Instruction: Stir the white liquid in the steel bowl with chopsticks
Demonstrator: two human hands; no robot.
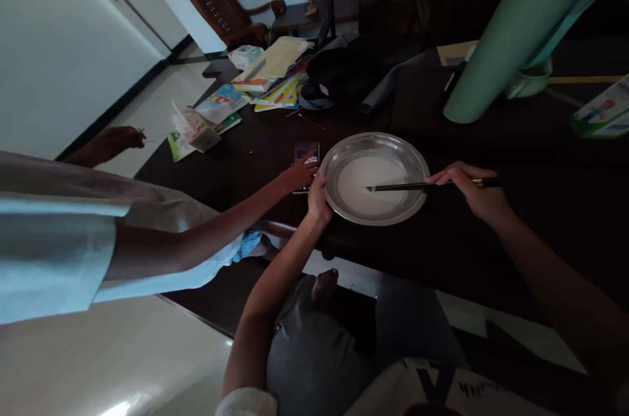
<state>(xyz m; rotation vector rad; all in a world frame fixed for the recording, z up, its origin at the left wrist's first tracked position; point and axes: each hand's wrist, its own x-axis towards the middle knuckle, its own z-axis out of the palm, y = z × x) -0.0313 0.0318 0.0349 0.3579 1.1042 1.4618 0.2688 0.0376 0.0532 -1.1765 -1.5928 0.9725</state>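
A round steel plate (415, 157) with a thin white liquid in it rests on the dark table (515, 219). My left hand (318, 198) grips the plate's left rim. My right hand (469, 188) is closed on a pair of dark chopsticks (400, 187), whose tips reach into the white liquid near the plate's middle.
Another person in a pale shirt stands at the left; their hand (297, 175) touches a phone (308, 155) beside the plate. Books and papers (275, 78) lie at the table's far end. A tall green flask (515, 29) stands at the back right. A wooden chair (221, 6) is behind.
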